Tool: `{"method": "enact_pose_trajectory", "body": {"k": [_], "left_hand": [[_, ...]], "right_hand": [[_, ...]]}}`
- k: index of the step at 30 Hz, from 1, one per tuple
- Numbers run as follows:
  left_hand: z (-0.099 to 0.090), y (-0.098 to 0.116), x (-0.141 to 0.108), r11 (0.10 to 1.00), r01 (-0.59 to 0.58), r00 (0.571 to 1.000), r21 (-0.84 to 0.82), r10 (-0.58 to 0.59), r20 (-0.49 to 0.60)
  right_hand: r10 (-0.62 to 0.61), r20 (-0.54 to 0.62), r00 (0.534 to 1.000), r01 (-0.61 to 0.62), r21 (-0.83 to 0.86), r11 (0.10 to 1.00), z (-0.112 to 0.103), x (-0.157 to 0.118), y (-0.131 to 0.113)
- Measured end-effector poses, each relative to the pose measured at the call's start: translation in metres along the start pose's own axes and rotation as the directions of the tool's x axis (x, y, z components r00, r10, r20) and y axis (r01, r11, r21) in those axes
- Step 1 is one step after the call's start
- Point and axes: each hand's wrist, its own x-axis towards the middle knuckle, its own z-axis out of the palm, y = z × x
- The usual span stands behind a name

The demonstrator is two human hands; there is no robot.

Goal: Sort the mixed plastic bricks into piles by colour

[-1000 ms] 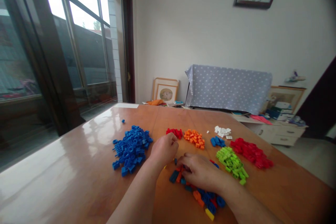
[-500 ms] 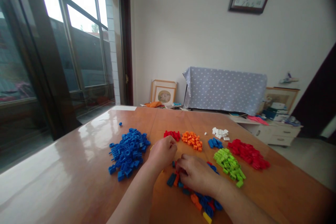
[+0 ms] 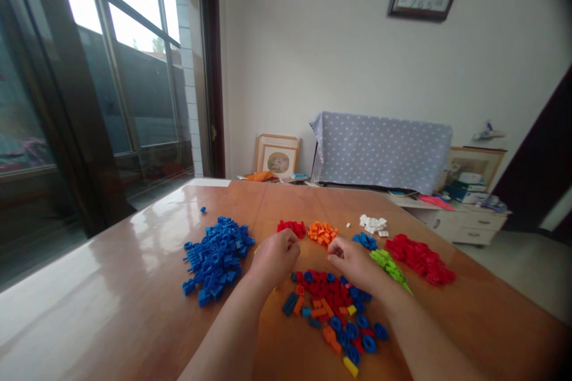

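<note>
Just in front of the small red brick pile (image 3: pixel 291 228), my left hand (image 3: pixel 277 252) hovers with curled fingers; whatever they may hold is hidden. My right hand (image 3: pixel 351 259) is over the table at the near right side of the orange brick pile (image 3: pixel 322 232), its thumb and fingertips drawn together. I cannot make out anything between them. Below both hands spreads a mixed heap of toy bricks (image 3: pixel 329 290), with red, orange, dark teal and yellow pieces and several round blue ones. My right forearm partly covers the lime green brick pile (image 3: pixel 388 266).
A large blue brick pile (image 3: pixel 218 259) lies left, one blue piece (image 3: pixel 203 209) beyond it. To the right are a small blue pile (image 3: pixel 365 241), white pieces (image 3: pixel 373 224) and a large red pile (image 3: pixel 420 259). A cloth-covered object (image 3: pixel 382 149) stands behind the wooden table (image 3: pixel 134 286).
My right hand has lifted off the mixed heap and moved away from me and to the right, toward the orange pile, uncovering the heap. My left hand has hardly moved.
</note>
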Motion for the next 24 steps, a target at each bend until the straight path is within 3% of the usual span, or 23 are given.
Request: {"method": "enact_pose_trajectory", "body": {"k": [3, 7, 15, 24], "left_hand": [[0.0, -0.001, 0.001, 1.0, 0.003, 1.0, 0.006, -0.003, 0.009], [0.002, -0.006, 0.002, 1.0, 0.0, 1.0, 0.01, 0.0, 0.012], [0.003, -0.009, 0.002, 1.0, 0.011, 0.999, 0.02, -0.012, 0.032], [0.001, -0.005, 0.002, 0.999, 0.02, 0.999, 0.033, -0.022, 0.036]], "right_hand": [[0.065, -0.022, 0.998, -0.066, -0.037, 0.997, -0.002, 0.008, 0.029], [0.107, -0.084, 0.991, -0.113, -0.06, 0.992, -0.005, 0.012, 0.047], [0.175, -0.076, 0.982, -0.178, -0.036, 0.983, 0.002, 0.015, 0.052], [0.153, -0.096, 0.983, -0.157, -0.035, 0.987, 0.0, 0.016, 0.047]]}}
